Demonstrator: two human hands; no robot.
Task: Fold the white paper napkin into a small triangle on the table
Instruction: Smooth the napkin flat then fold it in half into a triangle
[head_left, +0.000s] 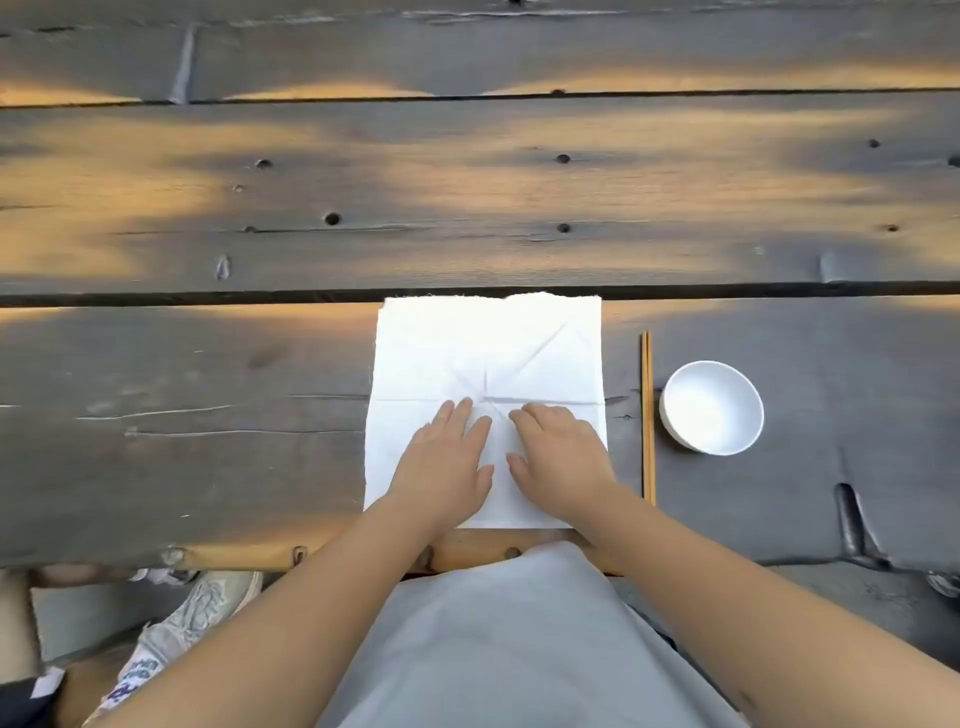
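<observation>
The white paper napkin (483, 353) lies unfolded and flat as a square on the dark wooden table (208, 415), near its front edge. Creases cross it from the middle and run diagonally to the far right corner. My left hand (447, 457) rests palm down on the napkin's near half, fingers spread and flat. Beside it, my right hand (558, 457) also lies on the near half, with its fingers slightly curled against the paper. Neither hand grips anything. The hands hide part of the napkin's near edge.
A pair of wooden chopsticks (647, 415) lies just right of the napkin, pointing away from me. A white bowl (711, 408) stands to their right. A gap between planks (208, 299) runs along the napkin's far edge. Shoes (192, 623) show below the table edge.
</observation>
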